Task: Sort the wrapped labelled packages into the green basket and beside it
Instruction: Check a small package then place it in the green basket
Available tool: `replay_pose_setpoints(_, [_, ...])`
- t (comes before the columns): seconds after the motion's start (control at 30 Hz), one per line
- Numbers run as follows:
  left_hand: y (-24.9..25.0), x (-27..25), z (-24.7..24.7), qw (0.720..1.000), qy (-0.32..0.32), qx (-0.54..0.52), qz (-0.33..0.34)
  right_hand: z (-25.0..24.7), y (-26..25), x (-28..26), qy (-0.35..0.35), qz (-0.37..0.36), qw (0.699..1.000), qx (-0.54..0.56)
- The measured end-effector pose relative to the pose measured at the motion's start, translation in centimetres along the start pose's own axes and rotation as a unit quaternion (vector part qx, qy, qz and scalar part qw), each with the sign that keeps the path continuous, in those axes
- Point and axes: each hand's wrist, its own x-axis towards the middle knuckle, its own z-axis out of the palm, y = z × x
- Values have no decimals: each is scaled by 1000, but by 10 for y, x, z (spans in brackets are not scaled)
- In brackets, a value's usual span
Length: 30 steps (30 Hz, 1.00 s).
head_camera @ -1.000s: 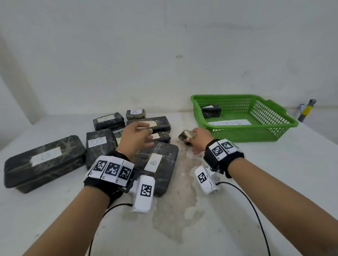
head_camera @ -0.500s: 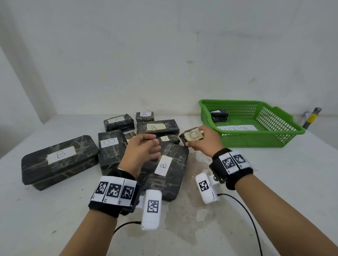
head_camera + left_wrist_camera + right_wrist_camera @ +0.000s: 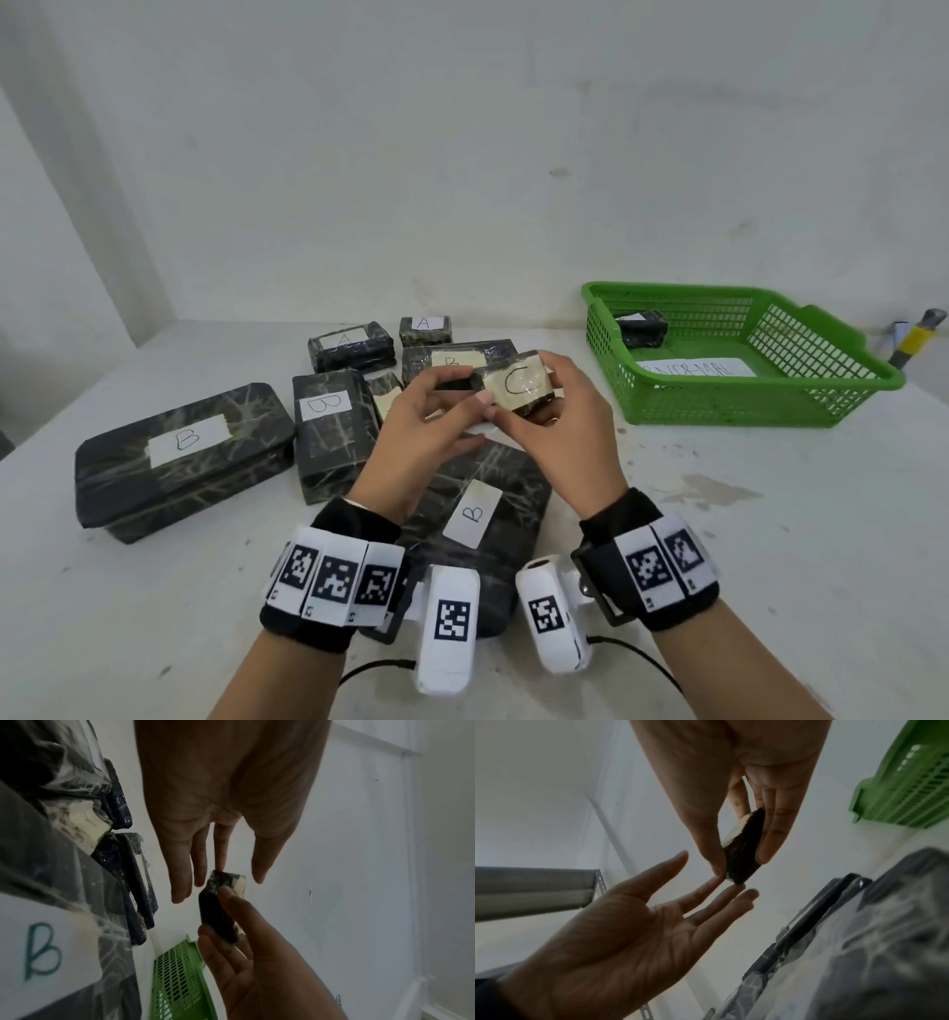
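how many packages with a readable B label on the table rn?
4: large box at far left, upright one beside it, flat one under the wrists, one behind the raised hands. Others' labels may be hidden.

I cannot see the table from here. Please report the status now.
Right hand pinches small package C, lifted over the pile. Left hand open, fingertips at its edge. Green basket holds one package. Path to basket looks free.

Black wristbands (image 3: 336,580) with white coded tags; white cameras (image 3: 447,627) (cabled)
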Motion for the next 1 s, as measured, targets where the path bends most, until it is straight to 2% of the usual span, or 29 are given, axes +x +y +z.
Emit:
replay_pose_setpoints(0.2, [-4, 4, -9, 999, 30, 7, 35, 5, -9, -9, -53, 5, 996, 76])
replay_pose_setpoints(0.27, [-5, 4, -15, 999, 31, -11, 35, 2, -12, -11, -89, 13, 987, 135])
replay_pose_setpoints(0.37, [-3, 2, -25, 998, 6, -56, 26, -2, -14, -16, -110, 71, 961, 244])
replay_pose_setpoints(0.43, [-1, -1, -29, 997, -20, -67, 17, -4, -12, -17, -108, 111, 948, 277])
replay_pose_setpoints(0.57, [-1, -6, -28, 997, -40, -66, 17, -1, -9, -20, -129, 127, 935, 305])
replay_pose_setpoints(0.73, [-4, -7, -24, 998, -20, -29, 43, 0, -4, -19, -100, 141, 919, 355])
replay_pose_setpoints(0.87, [-9, -6, -22, 997, 19, 27, 68, 1, -4, -21, -117, 136, 921, 346])
replay_pose_setpoints(1.0, [-7, -8, -20, 997, 0, 44, 68, 1, -2, -22, -88, 111, 935, 326])
